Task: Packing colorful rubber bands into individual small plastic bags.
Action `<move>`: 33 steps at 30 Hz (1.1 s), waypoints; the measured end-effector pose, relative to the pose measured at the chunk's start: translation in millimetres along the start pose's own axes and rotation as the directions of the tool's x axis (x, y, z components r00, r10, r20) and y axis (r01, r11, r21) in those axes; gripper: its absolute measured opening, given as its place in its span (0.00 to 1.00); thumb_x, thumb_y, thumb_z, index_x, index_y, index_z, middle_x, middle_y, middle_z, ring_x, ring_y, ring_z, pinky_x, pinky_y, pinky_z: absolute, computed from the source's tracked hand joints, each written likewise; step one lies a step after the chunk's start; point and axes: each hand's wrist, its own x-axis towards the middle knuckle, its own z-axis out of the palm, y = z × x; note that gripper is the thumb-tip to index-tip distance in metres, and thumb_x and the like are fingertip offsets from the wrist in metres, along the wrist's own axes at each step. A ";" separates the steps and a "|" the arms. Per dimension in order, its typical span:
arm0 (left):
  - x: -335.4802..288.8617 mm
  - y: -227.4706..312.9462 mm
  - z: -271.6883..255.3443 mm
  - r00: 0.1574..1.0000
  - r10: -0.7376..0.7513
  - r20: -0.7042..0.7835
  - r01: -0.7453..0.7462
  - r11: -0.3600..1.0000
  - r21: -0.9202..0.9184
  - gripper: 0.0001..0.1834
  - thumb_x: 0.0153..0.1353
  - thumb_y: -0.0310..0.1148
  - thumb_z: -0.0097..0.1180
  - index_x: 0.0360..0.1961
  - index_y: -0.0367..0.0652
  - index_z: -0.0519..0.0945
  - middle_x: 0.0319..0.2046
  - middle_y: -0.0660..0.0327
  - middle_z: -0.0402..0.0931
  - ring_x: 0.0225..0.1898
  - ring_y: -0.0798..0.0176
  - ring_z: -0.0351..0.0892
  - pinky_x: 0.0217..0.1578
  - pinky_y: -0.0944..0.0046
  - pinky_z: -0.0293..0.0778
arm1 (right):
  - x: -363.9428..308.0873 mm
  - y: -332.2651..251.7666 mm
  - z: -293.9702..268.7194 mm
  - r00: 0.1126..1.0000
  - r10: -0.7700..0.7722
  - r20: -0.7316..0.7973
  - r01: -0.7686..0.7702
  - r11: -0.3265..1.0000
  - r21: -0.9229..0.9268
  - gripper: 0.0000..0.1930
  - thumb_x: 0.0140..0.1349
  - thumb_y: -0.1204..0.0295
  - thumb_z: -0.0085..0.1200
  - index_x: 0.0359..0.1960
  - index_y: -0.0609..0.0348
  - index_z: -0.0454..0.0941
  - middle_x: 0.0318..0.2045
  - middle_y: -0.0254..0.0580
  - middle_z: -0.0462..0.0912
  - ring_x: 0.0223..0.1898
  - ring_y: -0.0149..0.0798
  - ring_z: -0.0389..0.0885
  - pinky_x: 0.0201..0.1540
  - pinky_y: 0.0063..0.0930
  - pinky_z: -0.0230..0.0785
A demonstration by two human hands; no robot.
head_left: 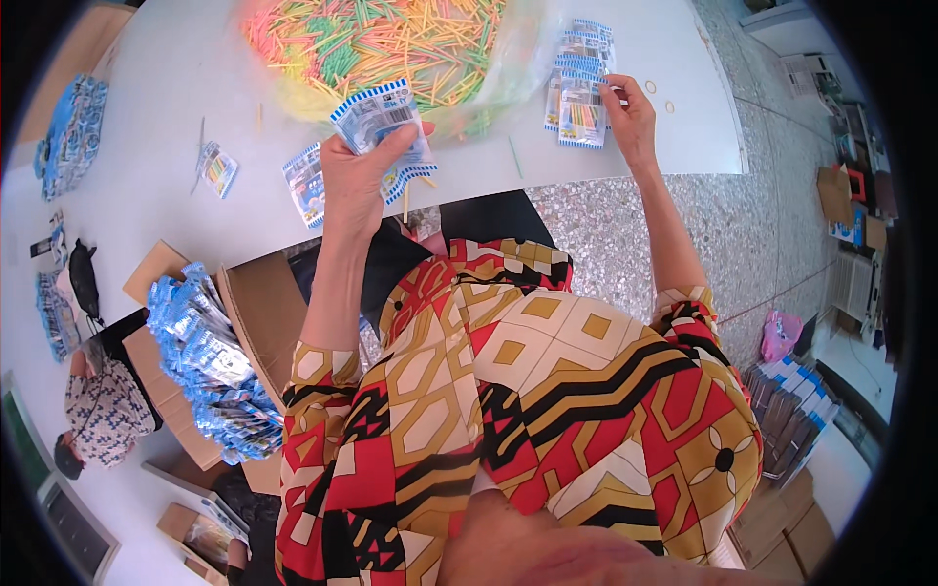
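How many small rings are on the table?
2: one ring just right of the right hand, the other ring a little farther right. More may be hidden.

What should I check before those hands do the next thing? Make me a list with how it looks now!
1. Left grip has its packet: ok, a blue-and-white packet is held in it.
2. Right grip is at a packet: ok, it is at the edge of one on the table.
3. Packet ends sealed: cannot tell, too small to see.
4. All the coloured sticks in the pile: not ok, a green stick lies apart, near the table edge.
5. Small rings out from under the right grip: ok, two lie to its right.
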 end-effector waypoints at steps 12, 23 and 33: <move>-5.0 -2.9 6.0 0.986 0.133 0.102 -0.144 0.984 0.109 0.12 0.47 0.24 0.64 0.34 0.35 0.79 0.27 0.60 0.80 0.26 0.72 0.78 0.28 0.73 0.75 | -4.5 -162.5 47.2 0.827 -0.305 0.473 0.209 0.947 0.245 0.12 0.55 0.72 0.55 0.42 0.57 0.73 0.34 0.30 0.76 0.33 0.22 0.72 0.34 0.17 0.64; -20.7 9.9 -4.0 0.991 0.067 0.114 -0.084 0.986 0.146 0.12 0.47 0.26 0.65 0.35 0.36 0.79 0.29 0.63 0.79 0.28 0.74 0.76 0.31 0.73 0.74 | -1.0 -194.9 74.1 0.687 -0.477 0.548 0.375 0.879 0.295 0.08 0.50 0.74 0.61 0.30 0.62 0.76 0.26 0.32 0.75 0.26 0.27 0.70 0.30 0.19 0.62; -22.5 3.2 -13.2 0.980 0.194 0.053 -0.200 0.966 0.162 0.11 0.48 0.24 0.63 0.34 0.36 0.79 0.29 0.63 0.79 0.27 0.75 0.76 0.30 0.74 0.73 | -10.6 -225.6 60.7 0.644 -0.679 0.354 0.663 0.725 0.185 0.16 0.47 0.74 0.63 0.40 0.56 0.76 0.40 0.35 0.75 0.32 0.31 0.72 0.31 0.20 0.66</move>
